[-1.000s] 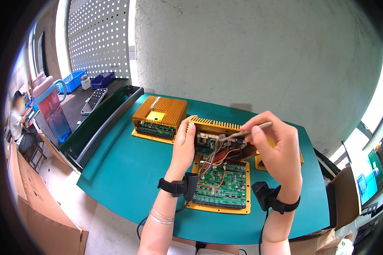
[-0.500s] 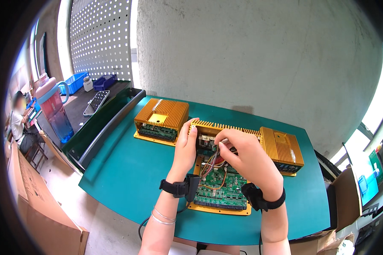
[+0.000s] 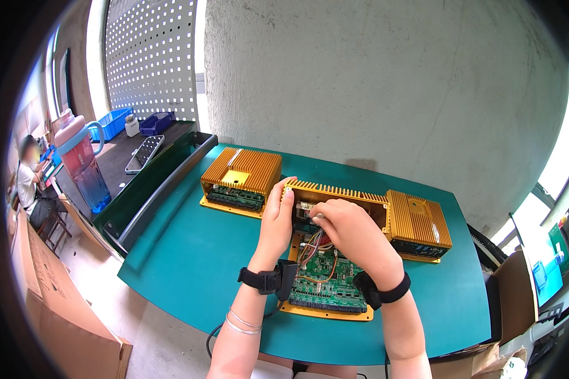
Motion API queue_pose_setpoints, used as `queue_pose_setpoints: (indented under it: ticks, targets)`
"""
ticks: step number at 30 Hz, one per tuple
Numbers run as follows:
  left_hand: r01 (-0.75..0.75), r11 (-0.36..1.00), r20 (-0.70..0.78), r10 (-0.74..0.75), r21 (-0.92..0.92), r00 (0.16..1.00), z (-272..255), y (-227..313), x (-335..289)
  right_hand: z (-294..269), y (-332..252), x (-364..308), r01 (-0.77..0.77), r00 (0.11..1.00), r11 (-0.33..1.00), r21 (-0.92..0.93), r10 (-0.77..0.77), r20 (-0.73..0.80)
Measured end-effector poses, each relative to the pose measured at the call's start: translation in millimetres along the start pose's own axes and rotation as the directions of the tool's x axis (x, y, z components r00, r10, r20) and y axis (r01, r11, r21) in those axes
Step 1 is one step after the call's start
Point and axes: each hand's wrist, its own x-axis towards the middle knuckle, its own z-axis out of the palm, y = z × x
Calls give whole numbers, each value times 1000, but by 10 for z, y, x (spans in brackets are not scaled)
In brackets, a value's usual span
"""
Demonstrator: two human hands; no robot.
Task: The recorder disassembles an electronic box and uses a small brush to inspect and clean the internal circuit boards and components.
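My left hand [image 3: 275,218] is closed on the left end of a gold finned metal housing [image 3: 378,211], which stands tilted up with its hollow side toward me. In front of it lies a green circuit board [image 3: 329,284] on a gold base plate [image 3: 327,314]. A bundle of coloured wires [image 3: 311,247] runs from the board up into the housing. My right hand [image 3: 354,234] reaches into the opening, thumb and fingers pinched on the wire connector at the bundle's upper end; the fingers partly cover it. Behind the fingertips sits a pale component [image 3: 304,209] inside the housing.
Two more gold finned units stand on the green table [image 3: 189,265]: one at the left [image 3: 241,172], one at the right [image 3: 420,221], close to the housing. Left of the table, a dark bench holds a water bottle [image 3: 82,161], a phone [image 3: 144,155] and blue bins [image 3: 114,123].
My right hand has shifted a little left and deeper into the housing, its wrist lower and further left. My left hand keeps its hold on the housing.
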Motion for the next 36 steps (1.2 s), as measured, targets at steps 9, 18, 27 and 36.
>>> queue_pose_setpoints:
  ticks: [9, 18, 27, 36]
  targets:
    - [-10, 1000, 0, 10, 8, 1000, -4, 10, -4, -56, -21, 32, 92, 994, 983, -160, -101, -45]
    - [-6, 1000, 0, 7, -18, 1000, 19, 47, -18, -329, -253, 29, 57, 992, 992, -114, -69, -103]
    - [-19, 1000, -9, 19, 4, 1000, -27, 62, -22, -430, -326, 17, 50, 990, 999, -22, -52, -132]
    - [-15, 1000, 5, 15, -18, 1000, 2, 28, -11, -305, -168, 21, -46, 998, 985, 164, 53, -36]
